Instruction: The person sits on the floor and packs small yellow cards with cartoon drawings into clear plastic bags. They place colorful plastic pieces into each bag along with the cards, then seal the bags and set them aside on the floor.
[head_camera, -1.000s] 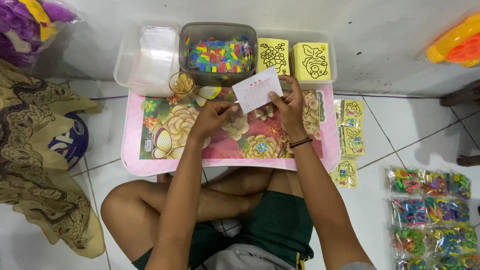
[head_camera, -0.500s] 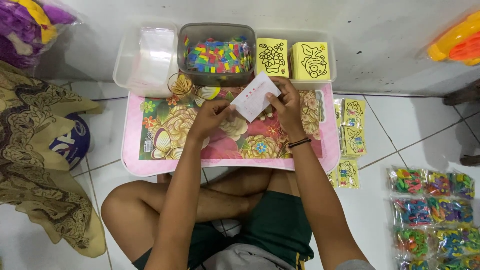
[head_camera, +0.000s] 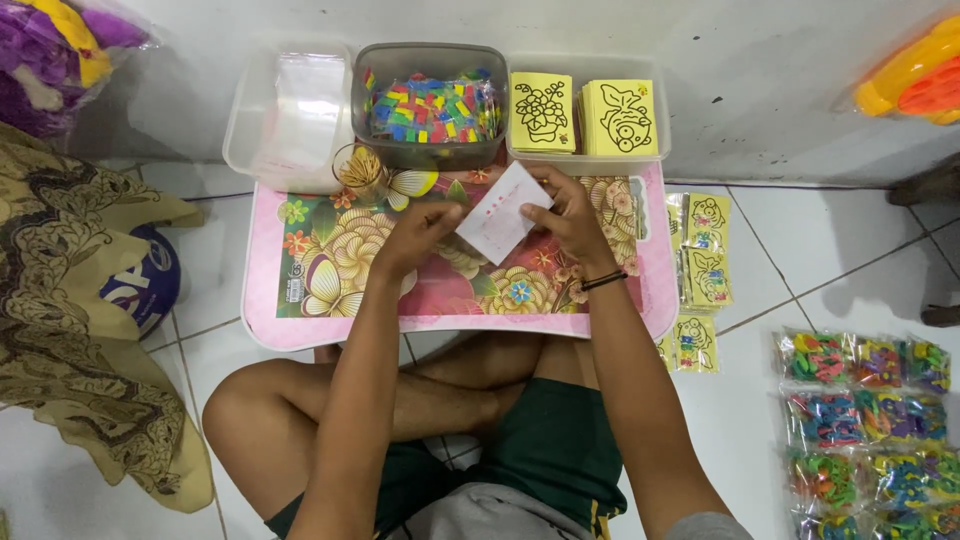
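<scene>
— Above the pink surface (head_camera: 262, 300), I see the small white packet (head_camera: 497, 213) between left hand (head_camera: 415, 240) and right hand (head_camera: 570, 215), fingers clamped on its edges.
— I think it is light, thin and bends easily; hold the edges.

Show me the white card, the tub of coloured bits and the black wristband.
white card (head_camera: 497, 215), head view, its middle
tub of coloured bits (head_camera: 430, 60), head view, far rim
black wristband (head_camera: 603, 282), head view, top of band

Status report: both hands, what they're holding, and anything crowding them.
Left hand and right hand both grip white card above floral tray. Grey bin of coloured pieces just beyond; nothing blocking.
</scene>
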